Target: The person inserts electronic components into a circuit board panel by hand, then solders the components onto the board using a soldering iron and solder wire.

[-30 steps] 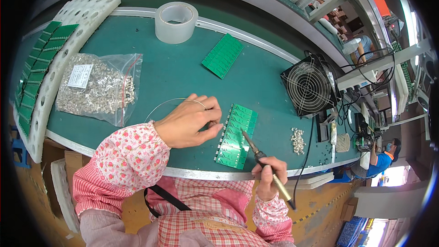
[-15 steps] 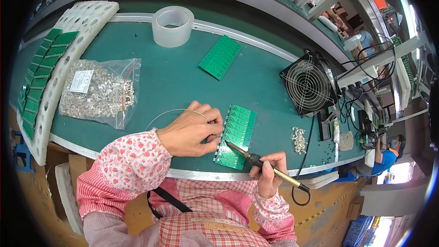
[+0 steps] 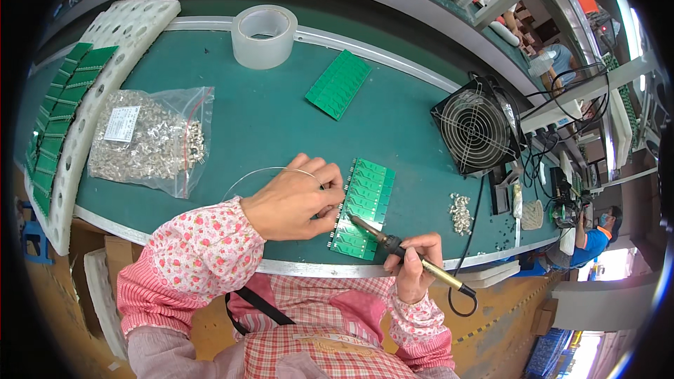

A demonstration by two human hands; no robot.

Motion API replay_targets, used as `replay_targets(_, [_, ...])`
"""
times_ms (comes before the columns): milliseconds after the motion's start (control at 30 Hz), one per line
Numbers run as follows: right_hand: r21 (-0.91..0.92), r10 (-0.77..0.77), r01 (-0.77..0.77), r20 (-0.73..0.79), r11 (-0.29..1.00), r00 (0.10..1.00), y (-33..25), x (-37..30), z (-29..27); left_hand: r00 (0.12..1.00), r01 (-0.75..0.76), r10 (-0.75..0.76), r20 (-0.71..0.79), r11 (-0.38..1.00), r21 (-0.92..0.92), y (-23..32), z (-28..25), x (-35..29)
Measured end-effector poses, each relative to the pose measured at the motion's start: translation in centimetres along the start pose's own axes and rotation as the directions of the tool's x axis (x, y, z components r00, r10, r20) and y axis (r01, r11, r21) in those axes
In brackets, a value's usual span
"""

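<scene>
A green circuit board panel [image 3: 372, 193] lies near the table's front edge, with small metal parts along its left side. My right hand [image 3: 414, 267] grips a soldering iron [image 3: 439, 273] from the right, and the iron's tip rests at the board's left edge. Beside that edge my left hand [image 3: 298, 200] is closed, fingers curled together. Thin solder wire [image 3: 260, 170] loops out over the back of this hand; its end between the fingers is hidden.
A bag of small metal parts [image 3: 144, 140] lies left, by a foam tray [image 3: 91, 105] holding several boards. Behind are a tape roll [image 3: 263, 45] and another green panel [image 3: 338, 84]. On the right stand a fan [image 3: 474, 126] and a heap of metal parts [image 3: 460, 214].
Both hands and the soldering iron stay almost where they were. The iron's tip has shifted very slightly at the board's left edge.
</scene>
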State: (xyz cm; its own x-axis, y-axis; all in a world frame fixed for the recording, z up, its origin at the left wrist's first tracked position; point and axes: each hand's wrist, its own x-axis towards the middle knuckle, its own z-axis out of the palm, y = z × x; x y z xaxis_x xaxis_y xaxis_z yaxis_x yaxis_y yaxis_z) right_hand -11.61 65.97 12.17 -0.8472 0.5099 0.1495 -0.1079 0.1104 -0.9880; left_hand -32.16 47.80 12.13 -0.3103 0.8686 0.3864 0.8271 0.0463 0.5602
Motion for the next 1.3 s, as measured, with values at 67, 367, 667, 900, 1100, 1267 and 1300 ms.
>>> replay_targets(67, [0.058,-0.030,0.035,-0.078,0.998,0.996,-0.1,-0.3,0.3,0.999,0.041,-0.041,0.014,0.999,0.032,0.0,-0.7,0.0])
replay_targets(367, [-0.562,-0.308,0.484,0.382,0.671,0.871,-1.9,-0.4,1.0,0.989,-0.083,0.093,-0.113,0.992,0.094,7.6,1.5,-2.3])
replay_targets(667, [-0.621,-0.313,0.465,0.345,0.631,0.885,-1.7,-0.9,1.3,0.903,0.280,-0.226,-0.366,0.955,0.101,9.2,2.8,-6.7])
replay_targets(900, [-0.690,-0.319,0.414,0.271,0.594,0.908,-1.1,0.9,3.6,0.754,0.480,-0.363,-0.548,0.873,0.082,8.3,1.7,-6.7])
replay_targets(1100, [-0.622,-0.394,0.426,0.199,0.657,0.897,-1.3,1.5,2.0,0.804,0.409,-0.337,-0.489,0.912,0.044,6.7,2.0,-3.1])
replay_targets(1267, [-0.180,-0.238,0.210,-0.151,0.961,0.959,-1.2,0.1,1.0,0.810,0.387,-0.397,-0.431,0.915,-0.115,5.4,2.1,-2.2])
replay_targets(1300, [-0.098,-0.180,0.164,-0.180,0.981,0.967,-1.1,0.1,0.9,0.806,0.388,-0.415,-0.422,0.909,-0.154,5.2,2.1,-2.2])
